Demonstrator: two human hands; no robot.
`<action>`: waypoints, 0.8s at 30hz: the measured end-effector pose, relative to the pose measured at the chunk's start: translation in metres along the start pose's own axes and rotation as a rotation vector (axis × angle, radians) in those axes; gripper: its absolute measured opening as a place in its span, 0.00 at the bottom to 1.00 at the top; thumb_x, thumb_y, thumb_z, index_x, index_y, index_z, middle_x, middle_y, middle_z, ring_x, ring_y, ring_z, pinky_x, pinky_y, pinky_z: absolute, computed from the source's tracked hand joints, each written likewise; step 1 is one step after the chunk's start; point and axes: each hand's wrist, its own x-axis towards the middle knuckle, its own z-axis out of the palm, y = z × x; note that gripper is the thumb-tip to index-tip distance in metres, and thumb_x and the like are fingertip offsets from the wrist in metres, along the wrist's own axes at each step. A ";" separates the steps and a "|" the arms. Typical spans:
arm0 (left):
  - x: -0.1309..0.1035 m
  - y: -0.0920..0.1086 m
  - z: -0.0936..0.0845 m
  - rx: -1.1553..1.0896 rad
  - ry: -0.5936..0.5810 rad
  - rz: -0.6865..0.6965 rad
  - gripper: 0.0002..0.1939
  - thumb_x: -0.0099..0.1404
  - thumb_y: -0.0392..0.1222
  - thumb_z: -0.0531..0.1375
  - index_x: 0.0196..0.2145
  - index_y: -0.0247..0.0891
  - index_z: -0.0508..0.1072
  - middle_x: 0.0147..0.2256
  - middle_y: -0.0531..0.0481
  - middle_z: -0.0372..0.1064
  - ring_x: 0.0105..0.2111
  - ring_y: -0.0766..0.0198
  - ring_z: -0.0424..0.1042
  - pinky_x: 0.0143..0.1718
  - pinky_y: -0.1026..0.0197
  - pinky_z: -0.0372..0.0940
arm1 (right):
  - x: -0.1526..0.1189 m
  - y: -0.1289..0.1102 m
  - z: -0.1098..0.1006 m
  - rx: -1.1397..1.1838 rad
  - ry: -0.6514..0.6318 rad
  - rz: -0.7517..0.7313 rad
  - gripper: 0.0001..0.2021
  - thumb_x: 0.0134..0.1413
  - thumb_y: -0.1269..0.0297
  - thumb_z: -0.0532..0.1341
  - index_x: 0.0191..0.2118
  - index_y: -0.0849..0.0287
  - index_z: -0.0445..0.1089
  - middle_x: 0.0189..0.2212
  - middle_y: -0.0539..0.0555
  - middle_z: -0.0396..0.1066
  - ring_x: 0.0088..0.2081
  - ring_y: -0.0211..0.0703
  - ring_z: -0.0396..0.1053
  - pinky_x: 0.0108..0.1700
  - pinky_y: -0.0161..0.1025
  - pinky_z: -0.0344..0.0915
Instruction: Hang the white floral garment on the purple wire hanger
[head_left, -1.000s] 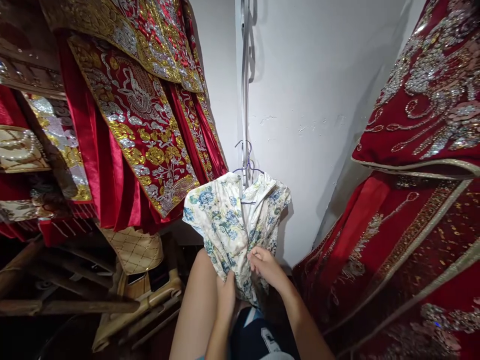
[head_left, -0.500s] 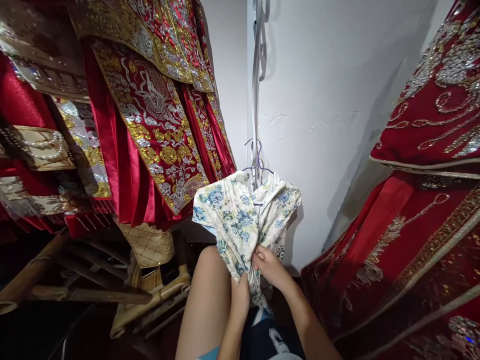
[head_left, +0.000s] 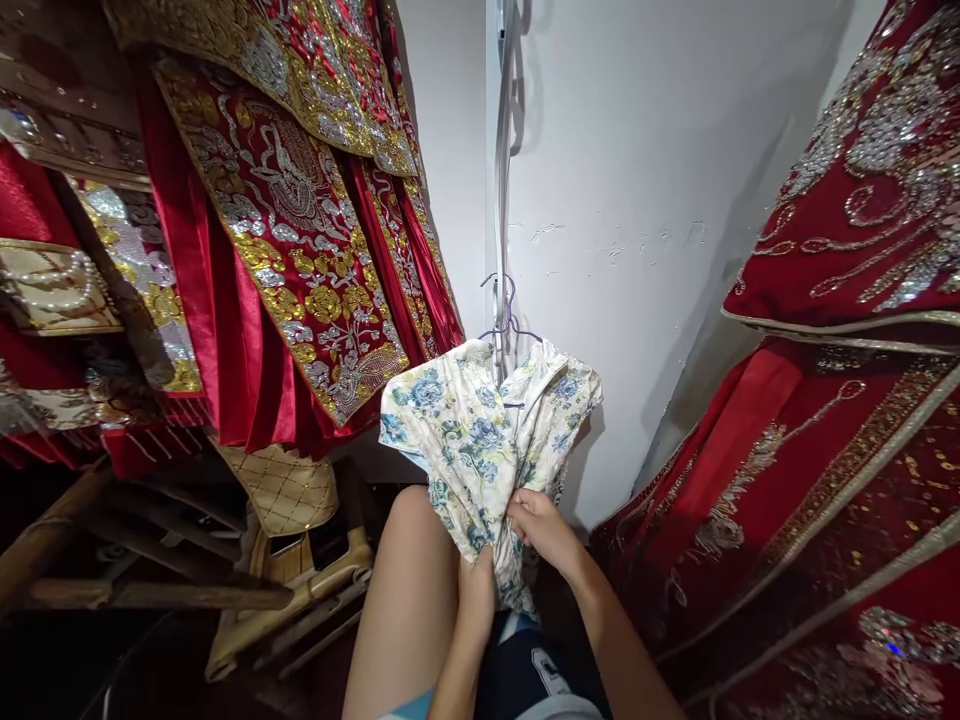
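- White wall (head_left: 600, 150), top centre to right of the frame; scuffed.
- Red beaded garment (head_left: 810, 280), right side of the frame. Well apart from the hands; low snag risk.
- Red embroidered garment (head_left: 300, 200), upper left. Its lower tip ends near the blouse's left shoulder; a sideways swing could catch cloth on the metallic stitching.
- Bamboo furniture (head_left: 322, 585), lower left; unlikely to interfere.
- Floral blouse (head_left: 457, 430), centre of the frame, on a hanger, front overlapped, lower part bunched above the lap. Bunching could leave creases or misalign the front edges.
- Metal pole (head_left: 501, 180), top centre, running down behind the collar.
- Right hand (head_left: 536, 525), lower centre: fingers curled tight, pinching the front edge. Any button there is too small to tell. A slip of the pinch would let the overlap fall open.
- Left hand (head_left: 477, 580), just below and left: thumb on top, holding the lower front. Pulling down too hard could drag a shoulder off the hanger.
- Purple hanger (head_left: 512, 300), above the collar. Hook contact with the pole unclear; if loosely hung, a tug could tilt or unhook it.
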 end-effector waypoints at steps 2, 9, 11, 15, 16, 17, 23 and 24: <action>-0.001 0.002 0.000 -0.021 -0.005 0.028 0.32 0.53 0.48 0.61 0.55 0.33 0.71 0.55 0.39 0.71 0.61 0.46 0.64 0.62 0.52 0.58 | -0.002 -0.002 -0.007 0.000 -0.029 0.033 0.14 0.54 0.54 0.59 0.24 0.55 0.60 0.15 0.45 0.62 0.18 0.35 0.56 0.23 0.34 0.51; -0.006 0.010 -0.004 -0.009 -0.018 0.054 0.27 0.56 0.49 0.61 0.51 0.32 0.73 0.52 0.38 0.73 0.58 0.43 0.67 0.60 0.50 0.60 | -0.003 -0.005 -0.014 0.048 0.066 -0.022 0.17 0.50 0.51 0.64 0.22 0.56 0.62 0.17 0.48 0.65 0.19 0.36 0.56 0.25 0.36 0.53; -0.008 0.008 -0.008 0.037 -0.024 0.040 0.25 0.57 0.50 0.60 0.48 0.31 0.74 0.49 0.37 0.74 0.55 0.42 0.69 0.58 0.49 0.61 | -0.002 -0.003 -0.013 0.060 0.102 -0.036 0.17 0.49 0.51 0.64 0.21 0.55 0.62 0.17 0.47 0.65 0.19 0.36 0.55 0.25 0.36 0.52; -0.015 0.007 -0.010 0.147 0.147 0.164 0.28 0.58 0.49 0.61 0.55 0.34 0.68 0.53 0.37 0.70 0.57 0.43 0.65 0.60 0.50 0.59 | -0.003 -0.001 -0.014 0.055 0.115 -0.042 0.15 0.49 0.54 0.64 0.21 0.56 0.61 0.15 0.46 0.62 0.18 0.34 0.53 0.24 0.35 0.48; -0.017 0.009 -0.008 0.188 0.202 0.233 0.31 0.59 0.48 0.61 0.58 0.35 0.64 0.56 0.37 0.67 0.59 0.45 0.63 0.61 0.50 0.57 | -0.004 -0.003 -0.014 0.061 0.102 -0.030 0.15 0.48 0.54 0.64 0.21 0.56 0.62 0.15 0.46 0.63 0.18 0.34 0.52 0.23 0.35 0.48; -0.019 0.012 -0.005 0.237 0.239 0.314 0.32 0.60 0.47 0.62 0.60 0.36 0.62 0.58 0.37 0.63 0.61 0.46 0.61 0.62 0.51 0.56 | -0.005 -0.006 -0.014 0.074 0.085 -0.013 0.15 0.47 0.54 0.64 0.21 0.56 0.62 0.15 0.46 0.63 0.18 0.33 0.52 0.23 0.35 0.47; -0.014 0.032 0.020 0.384 0.100 0.594 0.19 0.63 0.42 0.60 0.53 0.40 0.70 0.53 0.39 0.66 0.57 0.49 0.64 0.59 0.53 0.56 | -0.013 -0.017 -0.006 0.174 -0.058 0.101 0.16 0.41 0.53 0.67 0.21 0.57 0.63 0.14 0.46 0.64 0.16 0.31 0.52 0.21 0.32 0.43; -0.010 0.034 0.023 0.386 0.023 0.558 0.14 0.64 0.42 0.59 0.48 0.40 0.72 0.47 0.41 0.70 0.51 0.50 0.68 0.54 0.55 0.60 | -0.014 -0.016 -0.005 0.186 -0.072 0.099 0.16 0.42 0.53 0.67 0.20 0.58 0.63 0.14 0.47 0.64 0.16 0.31 0.52 0.20 0.32 0.43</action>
